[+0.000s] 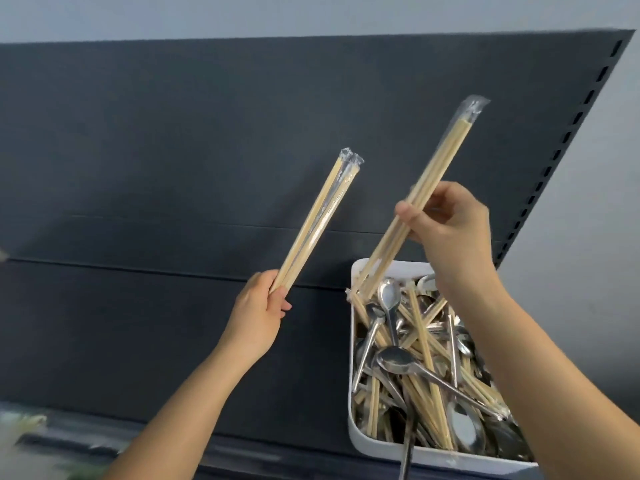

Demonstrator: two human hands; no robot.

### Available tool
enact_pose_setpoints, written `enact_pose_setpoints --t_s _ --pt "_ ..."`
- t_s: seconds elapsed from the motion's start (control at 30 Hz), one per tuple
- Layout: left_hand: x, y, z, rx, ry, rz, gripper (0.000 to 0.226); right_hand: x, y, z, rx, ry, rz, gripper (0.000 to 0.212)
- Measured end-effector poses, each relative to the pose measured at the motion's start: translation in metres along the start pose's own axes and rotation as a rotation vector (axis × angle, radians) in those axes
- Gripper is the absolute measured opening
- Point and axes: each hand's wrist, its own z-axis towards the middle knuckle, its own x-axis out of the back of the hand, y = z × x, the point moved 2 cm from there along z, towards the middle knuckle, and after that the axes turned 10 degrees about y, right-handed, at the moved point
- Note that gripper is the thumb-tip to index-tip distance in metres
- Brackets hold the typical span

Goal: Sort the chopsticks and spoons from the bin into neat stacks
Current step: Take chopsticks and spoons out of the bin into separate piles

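Note:
A white bin [352, 393] at the lower right holds a jumble of wrapped bamboo chopsticks and metal spoons [398, 360]. My left hand [258, 318] grips the lower end of a wrapped chopstick bundle [320, 220], which tilts up to the right over the dark surface. My right hand [446, 221] pinches a second wrapped chopstick bundle [429, 188] at its middle, above the bin's far end. The bottom tip of that bundle hangs near the bin's far left corner.
The dark grey shelf surface [156, 150] spreads left of the bin, with seams running across it. A slotted upright edge [568, 133] borders it on the right. A grey wall lies beyond. Blurred pale objects [24, 424] sit at the lower left corner.

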Motion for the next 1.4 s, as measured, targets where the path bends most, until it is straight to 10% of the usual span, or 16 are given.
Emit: enact_pose_setpoints --t_s 0.6,1.4 --pt "0.129 -0.214 0.03 0.238 -0.275 0.261 0.026 -0.292 0.127 -0.139 -0.576 -0.296 -0.463 0.01" --pt "0.149 -0.268 0.051 0.04 -0.323 0.539 0.044 -0.337 0.148 -0.158 -0.374 -0.423 -0.74 0.047"
